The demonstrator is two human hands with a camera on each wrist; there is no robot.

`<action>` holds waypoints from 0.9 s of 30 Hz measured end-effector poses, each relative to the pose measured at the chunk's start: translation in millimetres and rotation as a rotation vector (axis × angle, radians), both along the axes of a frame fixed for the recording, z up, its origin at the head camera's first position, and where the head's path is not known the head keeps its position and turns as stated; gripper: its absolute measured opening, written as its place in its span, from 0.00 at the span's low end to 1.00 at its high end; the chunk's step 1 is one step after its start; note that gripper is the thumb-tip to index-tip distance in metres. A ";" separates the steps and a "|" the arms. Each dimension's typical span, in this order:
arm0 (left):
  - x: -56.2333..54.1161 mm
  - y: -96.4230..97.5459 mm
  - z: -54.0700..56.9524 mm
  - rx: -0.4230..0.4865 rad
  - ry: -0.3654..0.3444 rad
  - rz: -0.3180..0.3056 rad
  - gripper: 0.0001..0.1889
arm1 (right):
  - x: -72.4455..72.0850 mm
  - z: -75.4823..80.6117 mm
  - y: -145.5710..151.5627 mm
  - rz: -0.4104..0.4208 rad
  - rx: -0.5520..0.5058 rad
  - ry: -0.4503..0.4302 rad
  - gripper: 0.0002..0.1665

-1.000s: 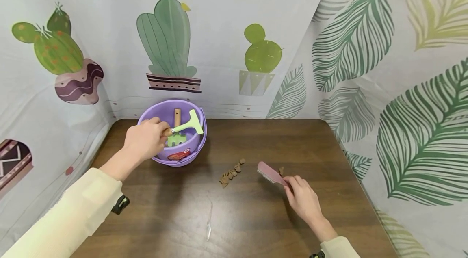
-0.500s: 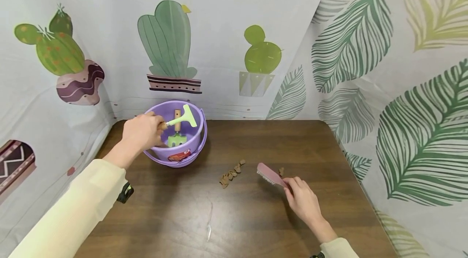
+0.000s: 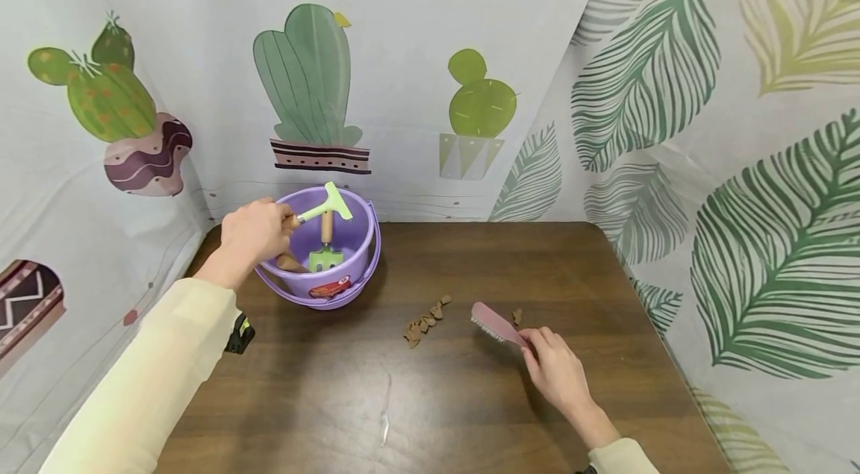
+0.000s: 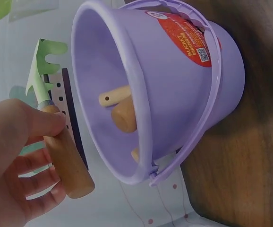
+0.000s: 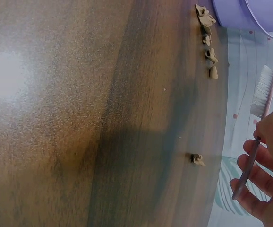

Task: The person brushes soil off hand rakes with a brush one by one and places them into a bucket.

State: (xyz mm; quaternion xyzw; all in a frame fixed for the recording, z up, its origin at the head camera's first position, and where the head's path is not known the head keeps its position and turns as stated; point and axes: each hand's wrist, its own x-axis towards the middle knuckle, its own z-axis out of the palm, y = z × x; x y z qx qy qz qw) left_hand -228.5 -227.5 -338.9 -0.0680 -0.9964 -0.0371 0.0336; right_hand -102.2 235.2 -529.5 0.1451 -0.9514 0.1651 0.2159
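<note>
My left hand [image 3: 254,237] grips the wooden handle of a small hand hoe [image 4: 68,156] with a light green double-ended head, pronged on one side. It holds the hoe above the near-left rim of a purple bucket [image 4: 174,90]. Inside lie a green garden fork [image 3: 326,259] with a wooden handle and a thicker wooden handle [image 4: 123,115]; their lower parts are partly hidden in the wrist view. On the right, my right hand [image 3: 556,368] pinches the thin handle of a pink brush [image 3: 493,321], white bristles turned toward the near left, raised over the table.
Brown curled crumbs [image 3: 425,321] lie in a slanting row on the wooden table [image 3: 322,399], with a single brown crumb [image 3: 517,316] beyond the brush. A pale mark [image 3: 385,425] shows near the front. Patterned cloth [image 3: 416,26] hangs behind and along both sides.
My left hand has drawn the hoe up and leftward over the bucket, uncovering the thick wooden handle inside. My right hand and the brush have stayed almost still.
</note>
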 end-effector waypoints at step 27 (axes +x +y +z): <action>-8.6 -8.5 -21.1 0.070 -0.065 0.080 0.15 | 5.6 -4.6 4.0 -0.003 0.005 0.019 0.15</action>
